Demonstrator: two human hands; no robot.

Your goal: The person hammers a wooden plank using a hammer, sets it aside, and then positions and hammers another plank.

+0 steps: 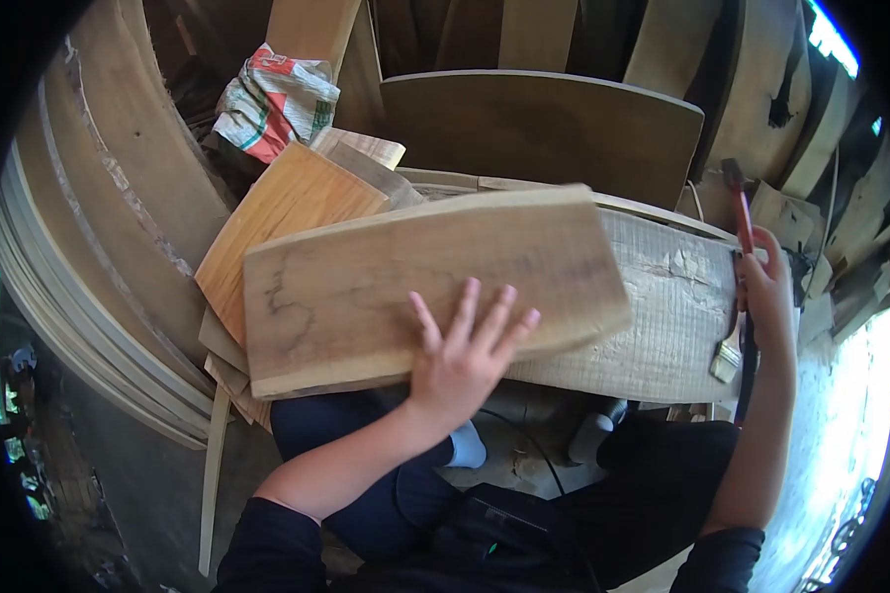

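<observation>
My left hand [460, 361] lies flat with its fingers spread on a thick wooden board [366, 287], which has dark grain marks and rests on a larger pale, rough-sawn plank [672, 287]. At the right end of that plank, my right hand [769, 292] is closed around a red-handled tool [742, 210] with a dark head pointing up and away. The kind of tool is not clear. Just below this hand is a paintbrush [727, 358] with pale bristles. A dark narrow bar [749, 361] runs down beside the paintbrush.
An orange-brown board [287, 212] and smaller offcuts lie to the left. Behind them sits a crumpled red-and-white bag [277, 104]. A curved dark panel [534, 124] stands at the back, and tall curved sheets [129, 188] lean on the left. A thin cable [534, 445] hangs near my feet.
</observation>
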